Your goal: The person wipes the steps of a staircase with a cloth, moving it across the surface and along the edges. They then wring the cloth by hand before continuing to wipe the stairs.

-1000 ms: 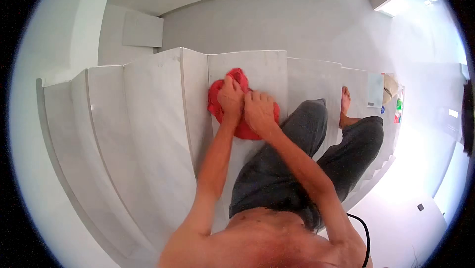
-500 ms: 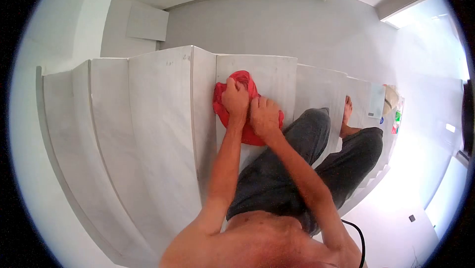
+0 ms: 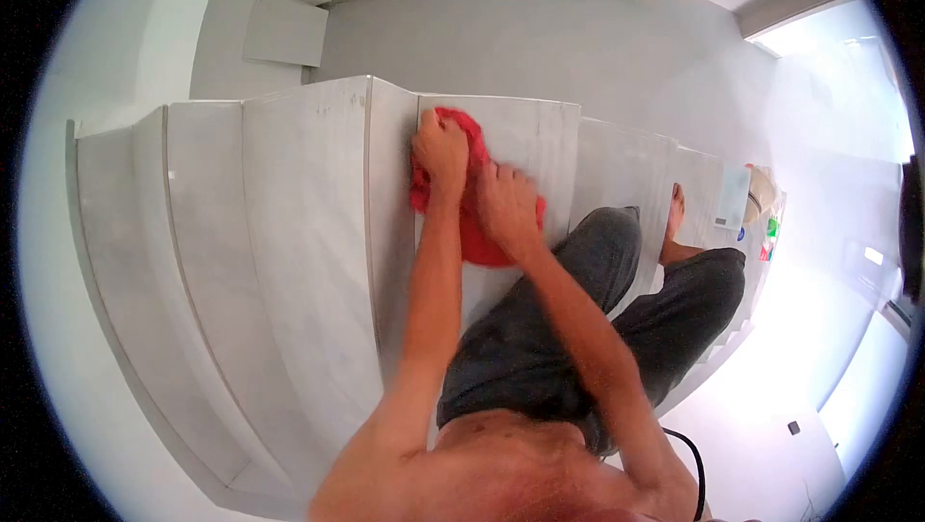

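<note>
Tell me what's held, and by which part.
Red cloth: the left hand grips its far left part; the right hand is on its right side, grip unclear.

The person's torso is bare, as are the left hand, the right hand and both slim forearms. Loose, dark grey trousers hang in soft folds, one leg ending above a bare foot. A thin black cable curves beside the right upper arm.
</note>
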Demonstrator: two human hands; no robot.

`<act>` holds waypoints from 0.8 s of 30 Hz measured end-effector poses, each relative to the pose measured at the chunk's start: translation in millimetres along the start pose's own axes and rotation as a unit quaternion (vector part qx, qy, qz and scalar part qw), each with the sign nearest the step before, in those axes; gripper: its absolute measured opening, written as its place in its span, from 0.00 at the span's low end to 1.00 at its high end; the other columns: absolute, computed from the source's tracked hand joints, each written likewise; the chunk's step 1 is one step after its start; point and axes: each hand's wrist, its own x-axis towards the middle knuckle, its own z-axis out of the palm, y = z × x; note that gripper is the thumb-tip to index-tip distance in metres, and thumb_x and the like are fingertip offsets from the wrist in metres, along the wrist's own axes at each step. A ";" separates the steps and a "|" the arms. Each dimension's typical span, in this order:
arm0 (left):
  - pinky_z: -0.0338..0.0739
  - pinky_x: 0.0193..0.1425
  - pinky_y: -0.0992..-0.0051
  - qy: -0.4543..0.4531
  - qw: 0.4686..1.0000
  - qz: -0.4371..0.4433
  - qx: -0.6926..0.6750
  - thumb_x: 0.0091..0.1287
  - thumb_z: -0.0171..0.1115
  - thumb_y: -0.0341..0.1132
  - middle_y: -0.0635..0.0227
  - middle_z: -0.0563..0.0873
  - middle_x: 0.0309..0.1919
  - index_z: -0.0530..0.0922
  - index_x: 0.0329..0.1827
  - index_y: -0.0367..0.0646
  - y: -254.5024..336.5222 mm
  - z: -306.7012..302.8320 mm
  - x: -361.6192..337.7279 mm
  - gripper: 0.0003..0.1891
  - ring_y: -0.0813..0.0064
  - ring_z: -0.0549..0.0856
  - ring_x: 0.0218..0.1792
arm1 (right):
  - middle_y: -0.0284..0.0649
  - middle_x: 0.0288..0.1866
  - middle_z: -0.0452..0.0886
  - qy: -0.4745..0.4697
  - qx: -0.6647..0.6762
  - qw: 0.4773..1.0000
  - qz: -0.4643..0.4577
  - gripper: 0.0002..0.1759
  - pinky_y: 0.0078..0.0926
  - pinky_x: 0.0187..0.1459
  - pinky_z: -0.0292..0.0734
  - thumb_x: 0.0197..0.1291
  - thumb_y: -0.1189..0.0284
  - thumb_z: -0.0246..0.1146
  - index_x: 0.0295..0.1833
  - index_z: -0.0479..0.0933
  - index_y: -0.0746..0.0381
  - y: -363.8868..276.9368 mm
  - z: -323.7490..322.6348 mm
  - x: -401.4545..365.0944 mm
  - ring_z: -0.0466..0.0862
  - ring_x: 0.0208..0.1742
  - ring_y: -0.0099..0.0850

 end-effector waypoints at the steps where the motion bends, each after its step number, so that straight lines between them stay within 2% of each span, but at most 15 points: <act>1: 0.75 0.43 0.42 0.019 1.000 0.020 -0.014 0.65 0.57 0.29 0.41 0.85 0.32 0.77 0.36 0.35 2.5 5.0 15.5 0.05 0.34 0.84 0.38 | 0.48 0.43 0.83 0.019 0.001 1.000 -0.007 0.08 0.53 0.46 0.76 0.60 0.72 0.61 0.43 0.74 0.61 -0.4 -1.3 13.9 0.84 0.45 0.48; 4: 0.77 0.43 0.51 -0.009 0.999 0.029 0.041 0.65 0.58 0.30 0.43 0.84 0.33 0.77 0.34 0.34 -4.1 7.8 26.0 0.07 0.38 0.82 0.38 | 0.47 0.43 0.83 0.009 0.005 1.000 0.027 0.08 0.51 0.46 0.76 0.60 0.71 0.61 0.43 0.75 0.61 0.3 -1.8 29.2 0.84 0.45 0.48; 7: 0.77 0.43 0.51 -0.046 0.999 -0.013 0.021 0.65 0.58 0.31 0.42 0.84 0.33 0.77 0.35 0.34 -14.9 -5.7 -28.6 0.07 0.36 0.82 0.38 | 0.47 0.41 0.81 -0.004 -0.015 1.000 -0.002 0.07 0.50 0.45 0.75 0.63 0.69 0.60 0.44 0.74 0.60 14.0 8.3 -1.5 0.82 0.43 0.50; 10: 0.77 0.43 0.50 -0.007 1.000 0.011 0.020 0.66 0.58 0.32 0.40 0.84 0.33 0.77 0.36 0.33 -2.3 -2.9 -20.2 0.08 0.35 0.82 0.38 | 0.47 0.41 0.80 0.029 -0.023 0.999 -0.025 0.06 0.50 0.44 0.75 0.64 0.70 0.60 0.43 0.74 0.59 10.0 6.1 -11.9 0.82 0.42 0.50; 13: 0.77 0.42 0.49 -0.008 1.000 0.023 0.017 0.67 0.58 0.32 0.38 0.84 0.35 0.76 0.35 0.33 9.4 7.4 13.7 0.09 0.35 0.84 0.40 | 0.46 0.40 0.80 0.038 0.006 0.999 0.001 0.06 0.49 0.45 0.75 0.63 0.71 0.59 0.44 0.75 0.60 4.4 0.2 17.9 0.82 0.42 0.50; 16: 0.78 0.39 0.45 -0.059 0.995 0.068 0.045 0.70 0.57 0.37 0.41 0.85 0.31 0.77 0.38 0.39 2.8 7.3 -8.8 0.09 0.35 0.85 0.36 | 0.48 0.42 0.82 0.023 0.008 1.000 0.004 0.07 0.51 0.46 0.76 0.63 0.71 0.59 0.45 0.75 0.61 7.3 1.9 13.9 0.82 0.43 0.51; 17: 0.78 0.38 0.44 -0.086 0.990 0.084 0.069 0.70 0.57 0.38 0.42 0.86 0.30 0.77 0.39 0.41 -0.4 4.9 -28.2 0.09 0.35 0.85 0.35 | 0.48 0.43 0.82 -0.013 -0.002 1.000 0.028 0.08 0.51 0.46 0.76 0.63 0.70 0.59 0.46 0.75 0.61 6.8 1.2 2.2 0.83 0.44 0.50; 19: 0.78 0.36 0.43 -0.131 0.986 0.036 0.100 0.71 0.57 0.41 0.45 0.85 0.27 0.77 0.43 0.47 8.1 7.2 -60.3 0.08 0.36 0.85 0.31 | 0.48 0.44 0.82 -0.091 -0.020 0.994 0.063 0.11 0.51 0.48 0.77 0.64 0.68 0.60 0.48 0.74 0.62 9.7 -0.4 -22.3 0.84 0.47 0.49; 21: 0.78 0.37 0.41 -0.159 0.985 0.027 0.055 0.72 0.56 0.41 0.45 0.86 0.28 0.77 0.47 0.50 22.9 5.2 -60.1 0.08 0.37 0.86 0.33 | 0.49 0.45 0.82 -0.102 -0.022 0.992 0.078 0.11 0.53 0.49 0.78 0.64 0.69 0.60 0.49 0.74 0.63 18.2 0.4 -11.6 0.84 0.48 0.50; 24: 0.77 0.38 0.39 -0.114 0.990 0.058 0.065 0.73 0.56 0.41 0.45 0.87 0.31 0.77 0.51 0.48 28.8 32.4 -20.6 0.10 0.37 0.86 0.34 | 0.51 0.47 0.82 -0.092 -0.021 0.993 0.076 0.13 0.54 0.48 0.77 0.64 0.69 0.60 0.51 0.74 0.63 22.2 -7.2 19.0 0.84 0.48 0.52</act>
